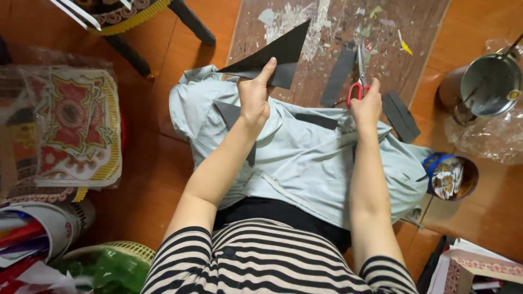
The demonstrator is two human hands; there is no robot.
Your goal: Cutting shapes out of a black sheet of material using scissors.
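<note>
Head view: looking down at two hands.
Left hand (254,98): pinching black paper (272,53), pointing up-right.
Right hand (366,106): gripping red scissors (359,76), blades aiming away, just right of paper.

Just one camera here, strapped to the person's head and pointing almost straight down over the striped shirt (272,261) and lap. It sits close: both forearms run up from the bottom edge, and the left hand (255,98) and right hand (366,106) land a bit above the middle of the frame. Top of the frame is the way the person faces, where a wooden board (381,32) lies on the floor (158,163). The edges catch nearby stuff: a metal pot (487,84) at right, printed sheets (71,125) at left. There's no second view sharing anything with it.
</note>
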